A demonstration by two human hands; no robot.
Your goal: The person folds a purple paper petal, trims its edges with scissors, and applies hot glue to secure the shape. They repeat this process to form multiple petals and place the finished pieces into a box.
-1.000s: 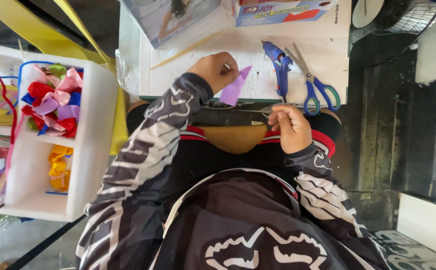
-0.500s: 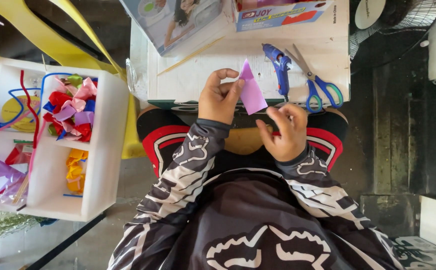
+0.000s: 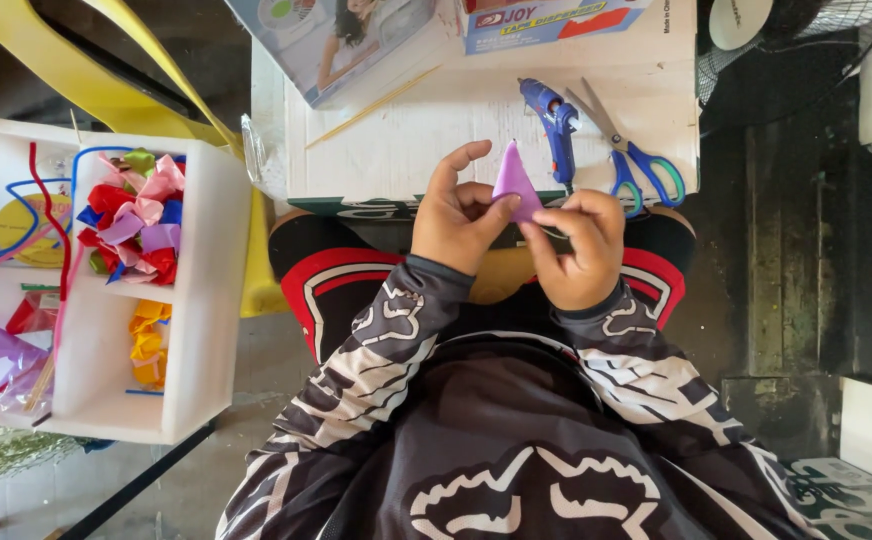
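Head view, looking straight down: nearest the camera is a dark patterned shirt (image 3: 516,440) with striped sleeves, and both hands now meet just above the lap. Half a second back the purple paper piece stood higher, held mostly by the left hand, with the right hand lower and apart; a second back the right hand was down at the lap alone. Now the left hand (image 3: 456,215) and the right hand (image 3: 581,245) have closed in on the purple paper piece (image 3: 514,180) together, so it has passed from a one-handed hold to a two-handed one. The left grip pinches it with thumb and curled fingers, index finger raised; the right grip is closed on its lower right edge with fingertips. The piece points up like a small cone or folded triangle, hanging over the near edge of the white surface (image 3: 406,150). That suggests fine shaping is in hand rather than fetching. Just beyond the hands lie a blue glue gun (image 3: 556,125) and blue-handled scissors (image 3: 636,155), both untouched, and a thin wooden stick (image 3: 371,108). Farther back are two printed boxes (image 3: 356,40). Off to the person's left stands a white tray (image 3: 216,300) with coloured paper flowers (image 3: 136,215).
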